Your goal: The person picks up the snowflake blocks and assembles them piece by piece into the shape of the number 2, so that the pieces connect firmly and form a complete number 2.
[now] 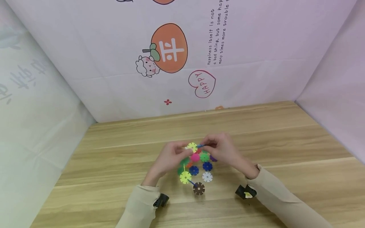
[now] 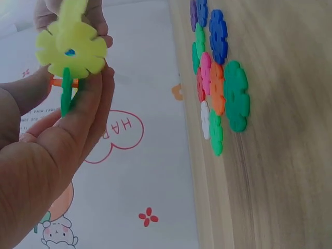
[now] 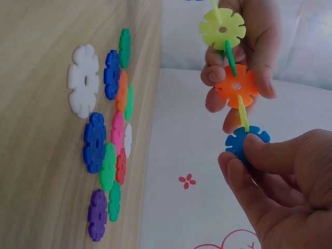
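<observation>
Two hands meet above a wooden tabletop, working a short chain of snowflake-shaped plastic discs held in the air. The left hand pinches the chain's upper part: in the right wrist view its fingers curl around the orange disc, with the yellow-green disc at 12 o'clock above it, the two joined edge-on by a thin green disc. The right hand grips the blue disc between thumb and forefinger at the chain's lower end, at 6 o'clock from the orange one, linked by a pale yellow disc seen only as a sliver. From the head camera the chain is mostly hidden behind the knuckles; only a yellow rim and a streak of blue show between the hands. In the left wrist view the yellow-green disc fills the top left corner and the orange one is all but covered by fingers. Loose discs lie flat on the tabletop beneath and toward 6 o'clock of the hands: a white disc, a brown disc and a second yellow disc nearest the person, with blue, green, pink and purple ones partly under the hands, their count hard to make out. A printed backdrop with an orange fruit and a heart stands at 12 o'clock; its top is cut off.
</observation>
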